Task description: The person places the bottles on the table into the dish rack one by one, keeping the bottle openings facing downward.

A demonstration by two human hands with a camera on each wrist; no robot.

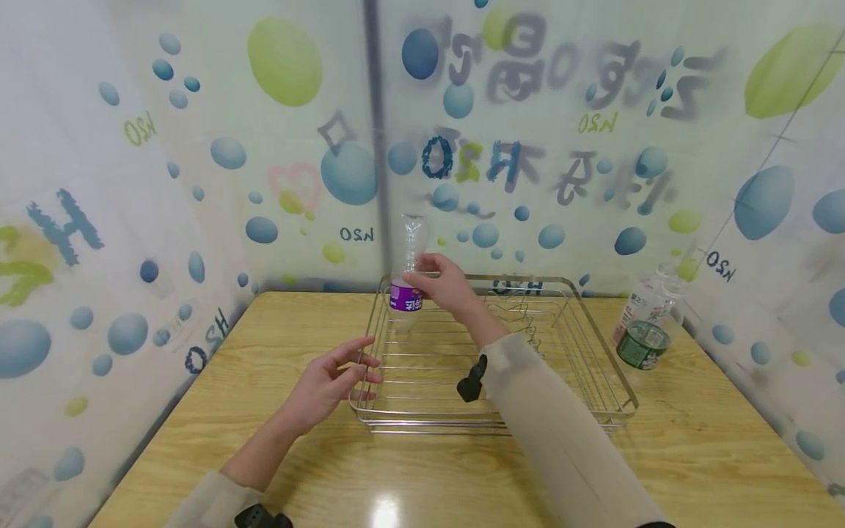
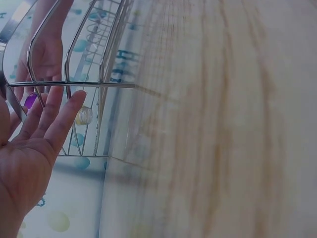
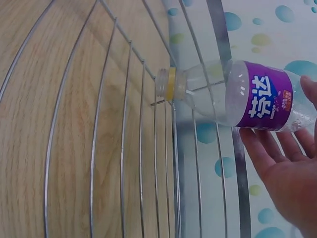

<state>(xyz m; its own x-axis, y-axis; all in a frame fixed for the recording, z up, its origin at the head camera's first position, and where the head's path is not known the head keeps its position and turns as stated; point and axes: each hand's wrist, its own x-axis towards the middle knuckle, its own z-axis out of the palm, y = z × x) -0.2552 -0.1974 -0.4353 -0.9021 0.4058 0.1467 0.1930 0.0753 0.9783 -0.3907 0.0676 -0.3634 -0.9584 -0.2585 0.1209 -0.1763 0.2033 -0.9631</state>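
A clear plastic bottle (image 1: 405, 296) with a purple label is upside down over the far left corner of the metal wire rack (image 1: 436, 424). My right hand (image 1: 447, 286) holds it around the label and the body above, thumb on the near side. In the right wrist view the bottle's open, capless neck (image 3: 162, 84) with a yellow ring points in among the wires. At the rack's left side is my left hand (image 1: 328, 385), its fingers loosely extended and reaching the side wires; it holds nothing. Whether those fingertips press on the wires I cannot tell.
Right of the rack, two clear bottles stand on the wooden table (image 1: 719, 418): one with a green label (image 1: 643, 345), another with a pale, reddish label (image 1: 632, 312) behind it. A patterned curtain (image 1: 297, 147) encloses the table at the back and sides.
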